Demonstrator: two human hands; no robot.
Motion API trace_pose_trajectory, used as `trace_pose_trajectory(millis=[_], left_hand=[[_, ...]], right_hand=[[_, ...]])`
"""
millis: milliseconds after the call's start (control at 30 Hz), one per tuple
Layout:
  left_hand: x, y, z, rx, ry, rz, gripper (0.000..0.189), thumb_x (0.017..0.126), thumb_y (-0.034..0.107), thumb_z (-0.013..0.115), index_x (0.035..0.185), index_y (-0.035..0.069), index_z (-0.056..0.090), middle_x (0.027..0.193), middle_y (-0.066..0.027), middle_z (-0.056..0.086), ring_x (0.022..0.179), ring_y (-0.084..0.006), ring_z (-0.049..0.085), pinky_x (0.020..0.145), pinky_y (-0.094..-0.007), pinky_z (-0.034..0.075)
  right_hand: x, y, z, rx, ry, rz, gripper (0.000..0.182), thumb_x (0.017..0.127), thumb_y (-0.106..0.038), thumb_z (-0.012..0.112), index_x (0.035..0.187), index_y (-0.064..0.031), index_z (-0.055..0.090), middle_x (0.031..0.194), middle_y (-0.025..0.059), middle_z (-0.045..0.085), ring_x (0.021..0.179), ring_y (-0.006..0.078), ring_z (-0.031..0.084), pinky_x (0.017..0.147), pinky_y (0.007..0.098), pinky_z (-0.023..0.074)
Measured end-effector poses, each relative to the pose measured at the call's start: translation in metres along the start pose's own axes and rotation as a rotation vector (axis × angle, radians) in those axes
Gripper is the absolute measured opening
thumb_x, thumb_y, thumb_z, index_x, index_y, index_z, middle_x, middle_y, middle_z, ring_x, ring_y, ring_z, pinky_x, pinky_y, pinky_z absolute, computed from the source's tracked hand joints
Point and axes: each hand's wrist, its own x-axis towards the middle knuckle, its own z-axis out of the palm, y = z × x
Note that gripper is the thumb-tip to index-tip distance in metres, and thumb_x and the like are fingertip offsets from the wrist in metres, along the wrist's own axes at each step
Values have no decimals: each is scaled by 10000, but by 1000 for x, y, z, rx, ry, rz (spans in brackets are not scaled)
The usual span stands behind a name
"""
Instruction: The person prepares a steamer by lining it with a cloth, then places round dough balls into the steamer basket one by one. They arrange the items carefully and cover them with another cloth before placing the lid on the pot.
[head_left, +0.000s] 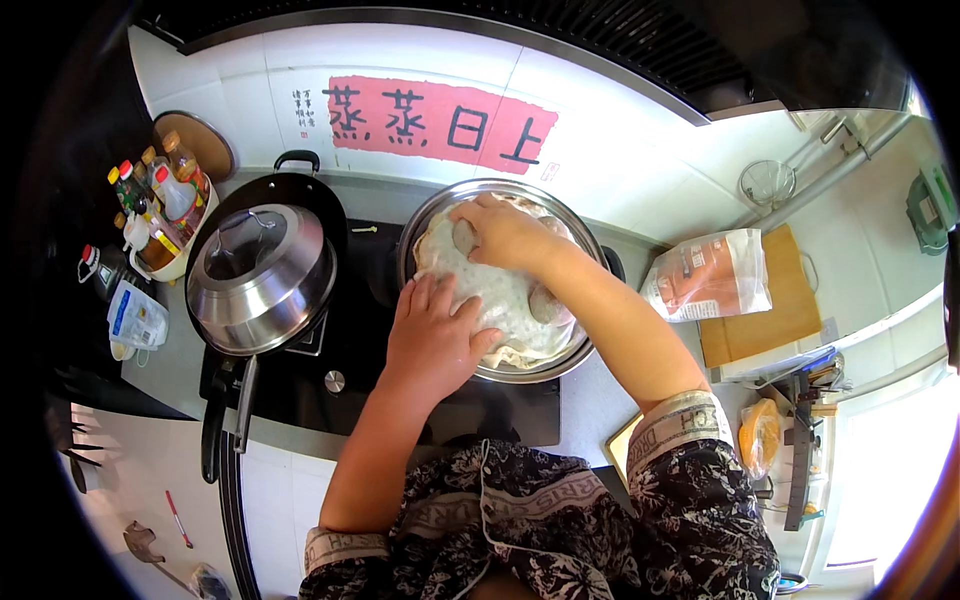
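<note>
A round stainless-steel steamer pot (517, 377) sits on the right side of the cooktop, lined with a damp white cloth (499, 292) whose edges are ruffled. Three greyish rounded lumps, apparently dough, show on the cloth. My right hand (499, 232) reaches over the pot, its fingers curled around one lump (463, 237). Another lump (547, 306) lies beside my right forearm, and a third (555, 225) is partly hidden behind that arm. My left hand (442, 330) rests on the near left part of the cloth with its fingers spread and nothing in its grasp.
A black wok (300, 187) under a domed steel lid (259, 277) stands on the left, its handles projecting towards me. Further left are several condiment bottles (169, 187) in a holder. A plastic flour-like bag (709, 274) lies at right by a wooden board (765, 326). A range hood (600, 45) hangs above.
</note>
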Motion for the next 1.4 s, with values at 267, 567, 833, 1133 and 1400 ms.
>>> trace_pose_trajectory(millis=[267, 567, 833, 1133, 1400], left_hand=[[-2, -3, 5, 44, -56, -3, 398, 764, 315, 732, 1076, 86, 639, 1250, -199, 542, 1228, -381, 459, 1068, -499, 328], [2, 2, 0, 76, -120, -8, 429, 797, 297, 711, 1171, 110, 619, 1296, -165, 531, 1254, -354, 454, 1079, -494, 328], [-51, 0, -44, -387, 179, 25, 299, 807, 58, 670, 1106, 47, 663, 1146, -108, 641, 1072, -318, 578, 980, -424, 427], [-172, -35, -17, -518, -17, -591, 171, 905, 127, 611, 789, 2, 599, 734, -90, 580, 693, -199, 567, 646, -319, 447], [-125, 13, 10, -396, -427, -148, 238, 894, 265, 640, 763, 72, 592, 650, -123, 609, 613, -346, 612, 528, -427, 456]], right_hand=[[17, 36, -18, 656, -69, 147, 609, 667, -160, 785, 1232, -71, 576, 1037, 92, 644, 932, 189, 601, 846, 309, 483], [6, 14, -12, -17, 57, 32, 752, 697, -216, 768, 1376, -97, 469, 1276, 188, 549, 1186, 359, 531, 992, 415, 446], [-135, 56, -76, 424, 628, 155, 544, 792, -273, 753, 1285, -118, 584, 1198, 123, 642, 1051, 250, 631, 901, 354, 506], [-348, 105, 113, 297, 175, 1334, 431, 809, -438, 710, 780, -10, 678, 720, 169, 663, 689, 270, 659, 623, 397, 492], [-396, 145, 223, -102, 668, 737, 351, 788, -121, 720, 1123, -51, 641, 772, 122, 683, 717, 263, 653, 666, 371, 516]])
